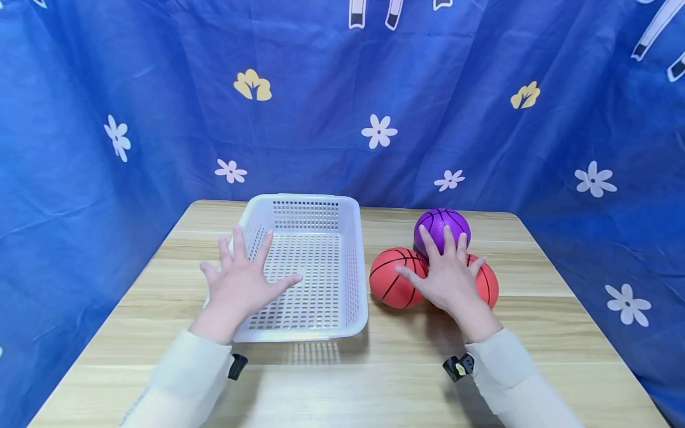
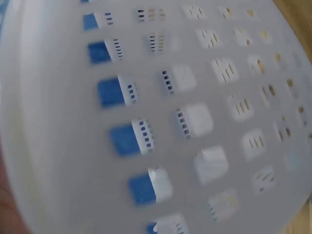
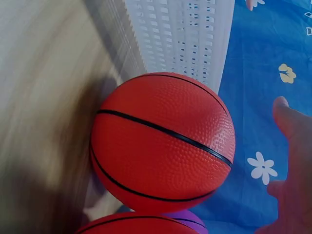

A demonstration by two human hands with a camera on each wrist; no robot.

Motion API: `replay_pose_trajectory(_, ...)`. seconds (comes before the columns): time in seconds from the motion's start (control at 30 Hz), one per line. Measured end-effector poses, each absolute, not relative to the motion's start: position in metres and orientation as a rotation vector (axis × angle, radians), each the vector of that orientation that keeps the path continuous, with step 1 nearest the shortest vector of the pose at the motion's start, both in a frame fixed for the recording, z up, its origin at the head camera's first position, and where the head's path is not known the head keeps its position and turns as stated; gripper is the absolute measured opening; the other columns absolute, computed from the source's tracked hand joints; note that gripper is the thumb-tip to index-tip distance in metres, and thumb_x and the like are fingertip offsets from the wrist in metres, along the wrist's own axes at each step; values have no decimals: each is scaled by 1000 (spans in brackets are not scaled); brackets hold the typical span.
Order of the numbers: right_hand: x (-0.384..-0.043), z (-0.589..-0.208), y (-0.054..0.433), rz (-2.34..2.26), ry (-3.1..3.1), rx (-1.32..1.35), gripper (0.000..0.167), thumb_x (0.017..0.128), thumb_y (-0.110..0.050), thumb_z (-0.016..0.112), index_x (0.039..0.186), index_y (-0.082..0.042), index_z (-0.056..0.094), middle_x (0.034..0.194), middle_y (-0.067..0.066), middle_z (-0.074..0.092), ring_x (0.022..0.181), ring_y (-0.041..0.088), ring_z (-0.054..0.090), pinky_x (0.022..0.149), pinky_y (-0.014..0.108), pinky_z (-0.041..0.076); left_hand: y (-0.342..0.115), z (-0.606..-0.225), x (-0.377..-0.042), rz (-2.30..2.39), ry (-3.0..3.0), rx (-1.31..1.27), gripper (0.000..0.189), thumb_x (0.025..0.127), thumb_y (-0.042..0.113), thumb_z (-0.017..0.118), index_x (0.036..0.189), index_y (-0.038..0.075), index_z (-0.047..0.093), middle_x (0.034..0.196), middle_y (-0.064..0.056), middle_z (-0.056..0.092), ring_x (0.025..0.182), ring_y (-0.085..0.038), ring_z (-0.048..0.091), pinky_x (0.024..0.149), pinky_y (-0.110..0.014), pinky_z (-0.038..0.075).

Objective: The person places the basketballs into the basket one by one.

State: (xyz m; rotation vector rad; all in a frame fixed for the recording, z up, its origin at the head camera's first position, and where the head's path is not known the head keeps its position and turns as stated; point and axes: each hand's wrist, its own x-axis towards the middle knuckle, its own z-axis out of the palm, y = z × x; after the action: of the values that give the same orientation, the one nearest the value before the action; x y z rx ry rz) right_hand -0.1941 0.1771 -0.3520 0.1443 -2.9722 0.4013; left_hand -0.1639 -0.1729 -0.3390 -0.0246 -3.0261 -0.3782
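My left hand [image 1: 239, 285] is spread above the left side of a white plastic basket [image 1: 354, 279], with nothing in its grasp. The perforated basket wall [image 2: 58, 122] fills the left wrist view. Over a group of small basketballs my right hand [image 1: 448, 276] spreads its fingers and holds nothing. One red basketball [image 1: 393, 278] lies left of that hand, beside the basket; it is large in the right wrist view. A second red basketball [image 1: 487, 284] is partly hidden behind the right hand. Behind them sits a purple basketball [image 1: 441, 223], partly covered by the right fingertips in the head view.
Everything stands on a wood-grain table [image 1: 321, 392]. A blue curtain [image 1: 321, 119] with flower prints hangs behind and on both sides of it. Each wrist wears a black strap, such as the right one [image 1: 458, 367].
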Motion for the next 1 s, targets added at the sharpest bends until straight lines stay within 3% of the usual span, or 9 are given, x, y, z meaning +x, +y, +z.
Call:
replay_pose_trajectory(0.43,-195,-340,192,410,-2966,127,103,75,-85,39,154,-23,14,154,27,3,137,50,-8,88,81,-8,-196,-328,-157,-396,-3009,5,110,72,86,44,154,22,10,150,-27,-23,131,-51,-23,87,-82,-9)
replay_pose_trajectory(1.0,-197,-345,229,379,-2931,48,106,76,-83,43,154,-20,12,153,30,6,135,55,-2,86,84,-2,-242,-326,-163,-356,-2972,10,111,72,84,46,154,18,12,149,-31,-19,131,-55,-18,85,-84,-7)
